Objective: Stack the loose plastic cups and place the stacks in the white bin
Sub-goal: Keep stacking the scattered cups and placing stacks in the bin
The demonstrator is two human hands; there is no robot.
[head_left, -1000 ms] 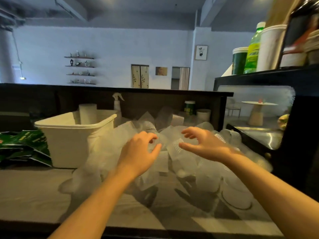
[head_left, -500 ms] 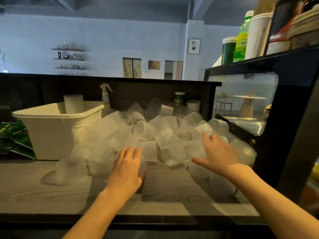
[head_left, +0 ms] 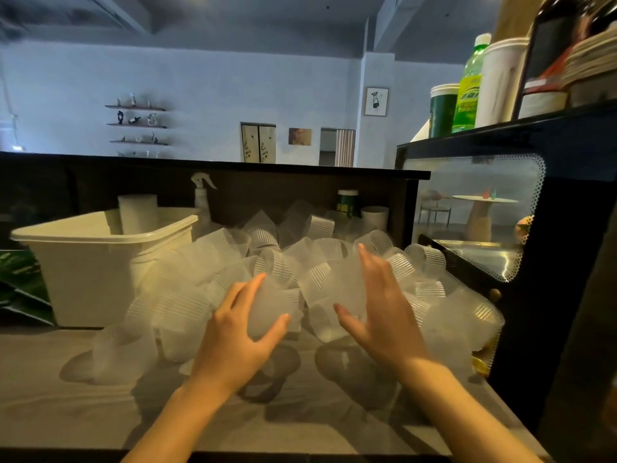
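Observation:
A big heap of loose translucent ribbed plastic cups (head_left: 320, 259) lies on the grey counter (head_left: 60, 416), right of the white bin (head_left: 96, 279). My left hand (head_left: 233, 342) grips one cup (head_left: 267, 309) at the heap's front, fingers over its top and thumb under its side. My right hand (head_left: 384, 319) is beside it with straight fingers. Its palm is against the side of another cup (head_left: 329, 295) and its thumb is spread beneath. Motion blurs the front cups.
A white cylinder (head_left: 137, 213) stands up out of the bin. A spray bottle (head_left: 202, 195), a green can (head_left: 347, 202) and a white cup (head_left: 374, 217) stand at the dark back wall. Green packets (head_left: 20, 279) lie at the left. A black display case (head_left: 500, 235) bounds the right.
Both hands came together at the middle front of the heap. The left hand closed around a cup and lifted it slightly. The right hand swung in beside the neighbouring cup.

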